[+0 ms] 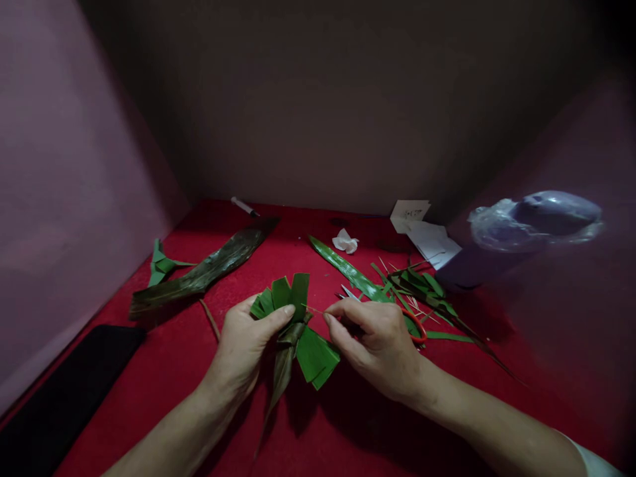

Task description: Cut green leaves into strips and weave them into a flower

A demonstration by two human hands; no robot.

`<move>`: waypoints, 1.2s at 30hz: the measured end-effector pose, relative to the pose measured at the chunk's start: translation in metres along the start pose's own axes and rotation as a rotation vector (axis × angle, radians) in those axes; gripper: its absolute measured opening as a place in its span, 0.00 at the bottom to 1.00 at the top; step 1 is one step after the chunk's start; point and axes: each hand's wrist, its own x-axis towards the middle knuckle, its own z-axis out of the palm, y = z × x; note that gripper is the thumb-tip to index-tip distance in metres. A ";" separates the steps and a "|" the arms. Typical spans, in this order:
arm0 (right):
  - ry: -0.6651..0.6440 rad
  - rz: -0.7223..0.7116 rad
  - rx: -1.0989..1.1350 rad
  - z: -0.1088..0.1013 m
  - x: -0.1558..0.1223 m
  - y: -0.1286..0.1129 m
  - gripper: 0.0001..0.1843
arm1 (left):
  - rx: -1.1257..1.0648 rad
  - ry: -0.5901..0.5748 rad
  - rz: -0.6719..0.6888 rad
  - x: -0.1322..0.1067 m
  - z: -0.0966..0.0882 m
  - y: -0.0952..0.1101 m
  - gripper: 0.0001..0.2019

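The one view looks from the person's head, on the near side of the red tabletop [149,384], forward and down. The left hand [251,338] and right hand [377,344] sit close below it; beyond, it reaches the tabletop's far edge and the dark back wall [318,99].

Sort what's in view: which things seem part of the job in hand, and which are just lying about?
Likely part of the job:
leaf bundle, in the left fingers
thin stick, in the right fingers
scissors
long green leaf
dark leaf

Probably just lying about:
syringe-like item
crumpled white piece
white papers
black object
plastic-topped container
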 end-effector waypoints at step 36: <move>-0.186 0.110 0.313 -0.001 0.005 0.005 0.09 | -0.048 -0.190 -0.091 -0.003 -0.001 0.005 0.07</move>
